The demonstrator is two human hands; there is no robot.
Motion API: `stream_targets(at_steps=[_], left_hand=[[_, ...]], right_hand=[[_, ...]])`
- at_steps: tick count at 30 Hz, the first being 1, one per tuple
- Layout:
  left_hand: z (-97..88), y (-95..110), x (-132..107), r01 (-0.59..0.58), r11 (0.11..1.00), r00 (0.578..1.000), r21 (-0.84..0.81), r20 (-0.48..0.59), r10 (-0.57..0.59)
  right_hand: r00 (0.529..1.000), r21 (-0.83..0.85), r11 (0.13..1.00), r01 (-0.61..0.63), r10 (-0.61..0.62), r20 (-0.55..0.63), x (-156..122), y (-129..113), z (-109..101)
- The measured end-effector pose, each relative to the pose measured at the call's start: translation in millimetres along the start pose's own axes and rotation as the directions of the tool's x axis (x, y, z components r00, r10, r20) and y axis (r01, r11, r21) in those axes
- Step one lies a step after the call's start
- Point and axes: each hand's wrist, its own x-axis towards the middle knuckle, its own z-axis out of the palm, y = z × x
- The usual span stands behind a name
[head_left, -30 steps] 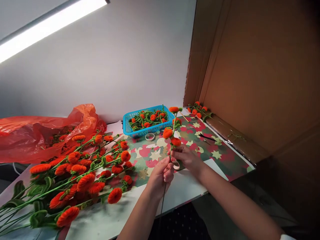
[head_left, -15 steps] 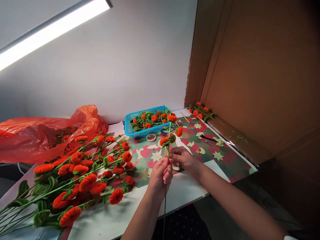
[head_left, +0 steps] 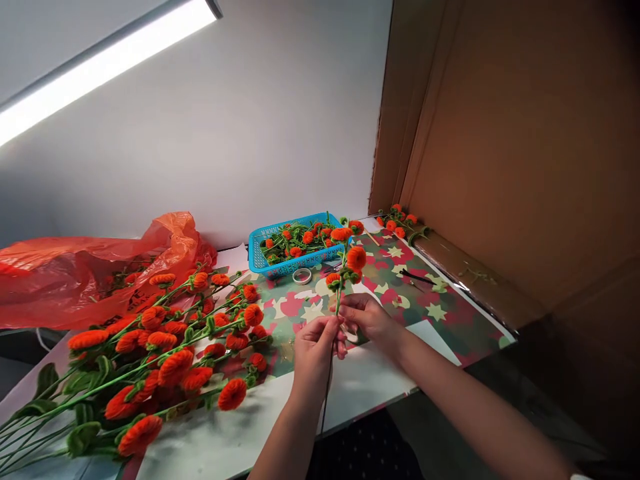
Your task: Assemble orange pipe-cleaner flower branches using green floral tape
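A fuzzy pipe-cleaner flower stem (head_left: pixel 343 265) with several orange blooms and green bits stands nearly upright before me. My left hand (head_left: pixel 320 343) is closed in a pinch on its lower stem, where a thin dark wire runs down past the table's front edge. Just above and to the right, my right hand (head_left: pixel 364 316) pinches the green stem below the blooms, with its fingers closed. A roll of tape (head_left: pixel 302 276) lies flat behind the hands. Partly hidden behind my right hand is a pale ring-like object (head_left: pixel 354 336).
Finished orange flower stems (head_left: pixel 175 367) are heaped at left, beside a red plastic bag (head_left: pixel 165 247). A blue basket (head_left: pixel 270 271) of flower pieces sits at the back. More flowers (head_left: pixel 397 220) and a dark slim tool (head_left: pixel 417 276) lie right, near a cardboard wall (head_left: pixel 525 153).
The flower stem has turned between my fingers, so its blooms face differently and lean slightly right. The fingers of my left hand have loosened a little, and the lower wire has swung left.
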Motion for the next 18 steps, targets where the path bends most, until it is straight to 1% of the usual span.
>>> stream_targets(at_steps=[2,4,8,10,13,15,18], left_hand=[[-0.7,-1,2,0.075,0.993,0.997,-0.089,0.041,-0.071],[-0.5,-2,2,0.106,0.988,0.993,-0.109,0.069,-0.099],[2.2,-3,1,0.062,0.995,0.997,-0.075,0.051,-0.059],[4.2,-3,1,0.071,0.991,0.997,-0.118,0.038,-0.067],[6.4,-4,1,0.165,0.952,0.986,-0.258,0.053,-0.157],[7.1,-3,2,0.219,0.915,0.976,-0.338,0.072,-0.207],[6.8,-2,2,0.238,0.897,0.971,-0.373,0.102,-0.216]], right_hand=[[0.997,0.020,1.000,-0.010,0.009,0.076,0,4,-1],[0.994,0.049,0.998,-0.044,0.039,0.107,0,6,-2],[0.986,0.191,0.972,-0.136,0.114,0.118,-2,6,0],[0.977,0.258,0.947,-0.192,0.159,0.143,-3,5,3],[0.973,0.333,0.915,-0.228,0.205,0.103,-2,1,5],[0.979,0.367,0.908,-0.203,0.201,0.044,-2,-2,6],[0.985,0.358,0.922,-0.149,0.169,-0.026,-3,-5,4]])
